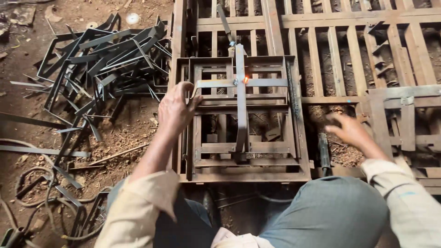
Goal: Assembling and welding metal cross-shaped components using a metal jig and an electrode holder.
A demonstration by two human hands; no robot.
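A cross of flat steel strips lies on a square welding jig frame. A small orange glow shows where the two strips meet. My left hand grips the left end of the horizontal strip at the jig's left side. My right hand hovers blurred to the right of the jig, fingers spread, holding nothing. A dark tool handle lies just below and left of that hand. A welding rod holder rests beyond the cross's far end.
A pile of bent steel brackets lies on the dirt floor at the left. Cables curl at the lower left. Rusty slatted grilles form the work surface under and right of the jig. My knees fill the bottom edge.
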